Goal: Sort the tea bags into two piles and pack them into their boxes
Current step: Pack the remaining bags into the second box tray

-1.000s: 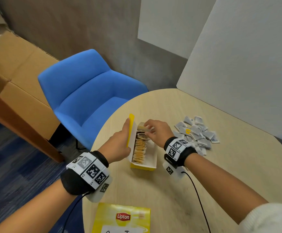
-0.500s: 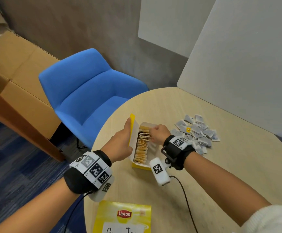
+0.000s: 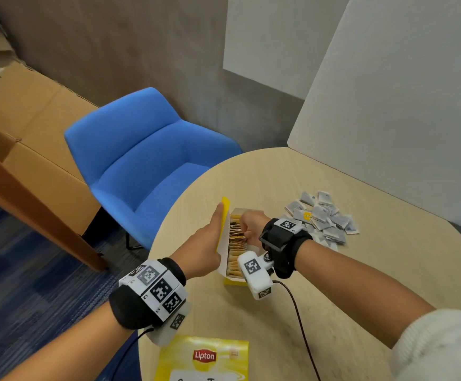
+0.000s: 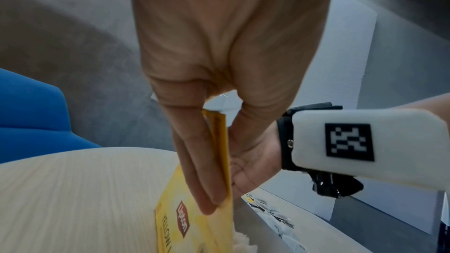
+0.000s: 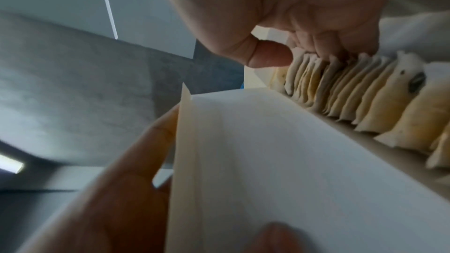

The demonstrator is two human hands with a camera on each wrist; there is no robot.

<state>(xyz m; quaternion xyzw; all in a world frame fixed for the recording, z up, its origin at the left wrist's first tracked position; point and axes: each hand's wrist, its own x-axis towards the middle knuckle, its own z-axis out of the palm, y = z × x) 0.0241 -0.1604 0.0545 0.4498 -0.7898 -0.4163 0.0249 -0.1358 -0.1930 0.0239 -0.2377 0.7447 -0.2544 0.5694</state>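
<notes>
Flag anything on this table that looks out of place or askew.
One small yellow piece sits among the grey sachets heaped loosely right of the open yellow box; it is too small to identify. The tea bags in the box stand in an orderly row.

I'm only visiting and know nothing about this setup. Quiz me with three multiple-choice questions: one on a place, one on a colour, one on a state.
1. Where is the right hand?
A) in the open box, fingers curled on the tea bags
B) in a pocket
C) on the floor

2. What colour is the chair?
A) red
B) blue
C) green

3. How is the box's lid?
A) taped shut
B) torn off
C) held upright by the left hand

Answers: 1A, fingers sit among the bags; 2B, the seat is blue; 3C, thumb and fingers pinch the raised lid.
</notes>
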